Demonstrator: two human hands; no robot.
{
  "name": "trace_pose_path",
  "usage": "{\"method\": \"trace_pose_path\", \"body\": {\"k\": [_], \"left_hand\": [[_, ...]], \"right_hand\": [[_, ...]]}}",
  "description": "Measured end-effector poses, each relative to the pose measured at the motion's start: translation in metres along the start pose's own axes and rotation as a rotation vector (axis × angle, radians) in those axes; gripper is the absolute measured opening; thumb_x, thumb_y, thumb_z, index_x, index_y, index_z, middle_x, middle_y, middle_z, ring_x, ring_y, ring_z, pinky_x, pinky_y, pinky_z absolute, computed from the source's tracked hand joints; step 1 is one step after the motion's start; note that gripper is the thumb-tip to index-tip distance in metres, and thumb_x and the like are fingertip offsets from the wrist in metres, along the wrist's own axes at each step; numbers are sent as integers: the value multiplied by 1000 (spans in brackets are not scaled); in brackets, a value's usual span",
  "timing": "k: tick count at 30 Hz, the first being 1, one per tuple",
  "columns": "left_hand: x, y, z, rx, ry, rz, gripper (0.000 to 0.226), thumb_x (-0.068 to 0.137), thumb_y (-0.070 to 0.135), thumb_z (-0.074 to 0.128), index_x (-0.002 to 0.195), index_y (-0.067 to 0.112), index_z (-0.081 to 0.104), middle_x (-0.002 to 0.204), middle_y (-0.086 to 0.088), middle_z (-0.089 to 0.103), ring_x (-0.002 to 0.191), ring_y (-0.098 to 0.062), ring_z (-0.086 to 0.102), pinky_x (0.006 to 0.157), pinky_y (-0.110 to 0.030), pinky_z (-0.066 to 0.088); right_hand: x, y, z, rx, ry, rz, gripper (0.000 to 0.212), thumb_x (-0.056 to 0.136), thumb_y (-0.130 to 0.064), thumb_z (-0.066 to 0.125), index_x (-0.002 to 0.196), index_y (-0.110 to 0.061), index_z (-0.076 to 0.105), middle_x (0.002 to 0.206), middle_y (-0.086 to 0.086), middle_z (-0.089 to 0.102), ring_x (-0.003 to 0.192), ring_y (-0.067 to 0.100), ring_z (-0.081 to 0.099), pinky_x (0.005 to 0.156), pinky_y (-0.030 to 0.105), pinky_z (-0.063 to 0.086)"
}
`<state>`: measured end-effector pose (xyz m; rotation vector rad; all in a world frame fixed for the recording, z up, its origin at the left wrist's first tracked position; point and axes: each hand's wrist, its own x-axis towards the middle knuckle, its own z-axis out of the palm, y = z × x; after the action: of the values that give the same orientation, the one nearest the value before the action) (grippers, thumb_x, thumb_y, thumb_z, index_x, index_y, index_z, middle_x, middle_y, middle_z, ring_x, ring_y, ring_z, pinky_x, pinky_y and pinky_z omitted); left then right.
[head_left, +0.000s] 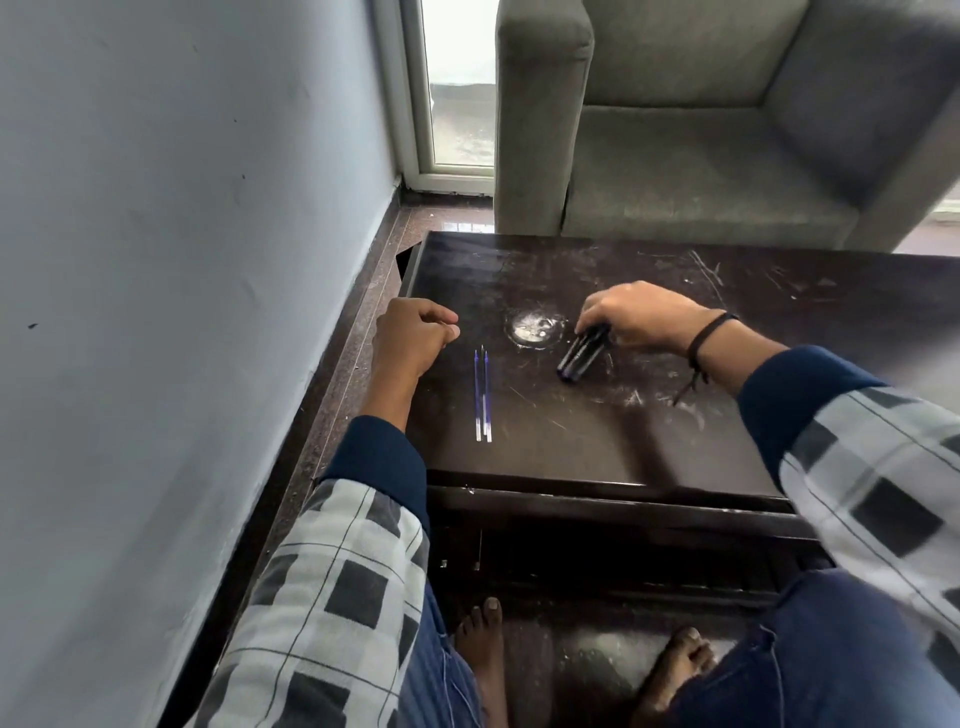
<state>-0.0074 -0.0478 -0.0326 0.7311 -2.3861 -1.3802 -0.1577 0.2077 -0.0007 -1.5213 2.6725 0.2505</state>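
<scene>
1. While my right hand (644, 317) lies over the far end of the dark barrels (582, 356), its fingers are clamped on them. Their near ends point toward me and rest on the surface (571, 452), just right of a white smudge (535, 327).
2. Left hand (410, 338): at the left edge of the surface, fingers curled together, thumb against forefinger. Nothing shows inside them.
3. Two refills (483, 395) lie side by side, tips pointing away from me. They sit between the hands, nearer the left one and well apart from the barrels.
4. Step in hand, as I judge it: take one barrel and pair it with one refill.
5. Method notes:
   - Roll one barrel free with the thumb rather than lifting the lot. Leave the other flat so it does not wander.
   - Uncurl the left fingers and pinch one refill near its clear rear end, away from the inked tip.
   - I cannot tell from here which barrel end is open, so check before feeding.
   - Line the refill up with the barrel's axis, then slide it in without forcing.
6. Risk: round parts on a slick surface roll, so keep them away from the near edge.
</scene>
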Motion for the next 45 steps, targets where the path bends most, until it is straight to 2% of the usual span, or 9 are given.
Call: {"method": "trace_pose_path", "body": {"k": [4, 8, 14, 18, 23, 29, 32, 36, 45], "left_hand": [[-7, 6, 4, 12, -23, 11, 14, 80, 12, 77, 89, 23, 78, 93, -1, 76, 90, -21, 72, 89, -46, 59], [-17, 15, 14, 39, -55, 6, 14, 79, 9, 78, 86, 21, 78, 91, -2, 76, 89, -20, 71, 89, -43, 59], [-30, 22, 21, 266, -58, -54, 18, 75, 18, 85, 74, 30, 72, 95, -3, 76, 93, -23, 70, 91, -42, 57], [-36, 25, 24, 385, -117, -97, 16, 73, 25, 88, 82, 29, 75, 102, -3, 75, 99, -25, 69, 92, -39, 55], [-37, 30, 28, 430, -144, -100, 23, 71, 27, 89, 90, 27, 76, 105, -2, 73, 103, -25, 67, 88, -34, 51], [-42, 32, 38, 481, -155, -76, 24, 74, 21, 88, 91, 24, 73, 108, -4, 72, 104, -24, 67, 84, -32, 48], [-42, 32, 38, 489, -145, -63, 23, 74, 18, 87, 92, 22, 73, 106, -5, 73, 102, -24, 68, 88, -34, 51], [-41, 31, 40, 482, -134, -57, 23, 75, 15, 87, 94, 19, 75, 107, -6, 74, 102, -24, 68, 88, -33, 51], [-33, 27, 41, 451, -84, -33, 21, 77, 14, 85, 96, 17, 76, 110, -6, 73, 102, -25, 68, 87, -31, 50]], "right_hand": [[-51, 9, 20, -5, 102, -119, 51, 74, 9, 60, 114, -20, 74, 123, -5, 68, 100, 29, 65, 81, 43, 56], [-88, 10, 33, -12, 161, -177, 50, 76, 10, 62, 117, -16, 73, 127, -2, 67, 102, 28, 64, 80, 44, 58], [-103, 12, 41, -38, 179, -254, 48, 77, 6, 63, 119, -15, 70, 131, 0, 65, 102, 28, 63, 76, 42, 59], [-105, 16, 43, -70, 163, -276, 55, 72, 6, 72, 121, -18, 68, 135, -3, 61, 104, 27, 60, 71, 41, 60], [-106, 18, 46, -57, 182, -268, 53, 75, 9, 70, 121, -18, 67, 136, -4, 60, 107, 27, 59, 66, 41, 60], [-108, 12, 51, 26, 218, -163, 58, 80, 10, 60, 129, -20, 66, 142, -8, 57, 118, 22, 53, 70, 36, 60], [-112, 7, 57, 70, 269, -91, 62, 78, 11, 56, 130, -21, 67, 140, -9, 59, 115, 22, 54, 76, 36, 59], [-109, 7, 65, 117, 337, -59, 58, 74, 15, 60, 121, -17, 73, 132, -2, 66, 109, 29, 61, 87, 41, 58], [-95, 15, 71, 166, 402, -30, 49, 76, 15, 66, 115, -13, 76, 127, 2, 68, 99, 28, 63, 87, 38, 58]]}}
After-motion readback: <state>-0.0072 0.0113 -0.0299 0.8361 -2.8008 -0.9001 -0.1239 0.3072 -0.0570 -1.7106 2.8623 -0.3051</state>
